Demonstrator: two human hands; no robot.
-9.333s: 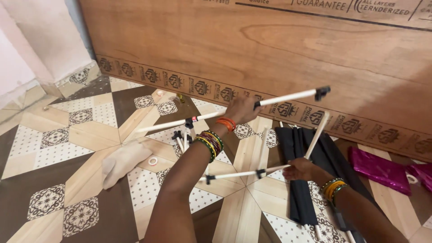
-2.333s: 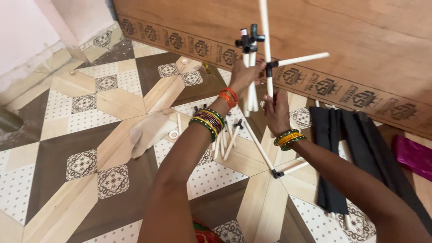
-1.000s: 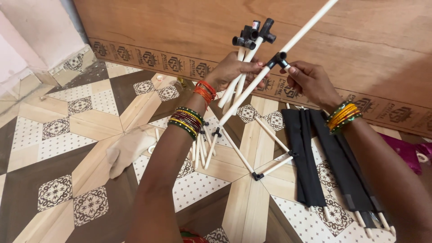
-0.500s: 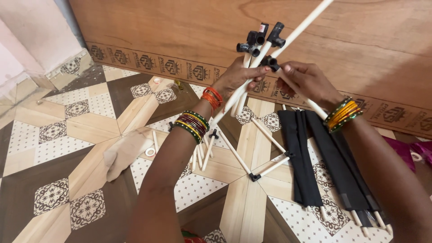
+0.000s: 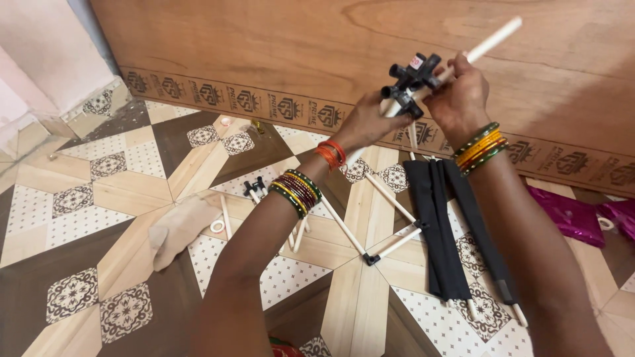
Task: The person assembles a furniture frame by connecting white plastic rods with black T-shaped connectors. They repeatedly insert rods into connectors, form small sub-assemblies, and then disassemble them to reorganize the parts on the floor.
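Nearest me, lower centre, I see loose thin white plastic rods (image 5: 301,231) on the patterned tile floor (image 5: 79,198). Farther up, my left hand (image 5: 370,122) pinches the white rod frame's black plastic connector cluster (image 5: 410,82), steadying it; my right hand (image 5: 456,99) pinches the same cluster, upper right.

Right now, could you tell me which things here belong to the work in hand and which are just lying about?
In hand:
left hand and right hand on the black connectors
white rod frame
loose white rods
spare black connectors

Lying about:
beige cloth
black fabric strips
pink bag
white ring
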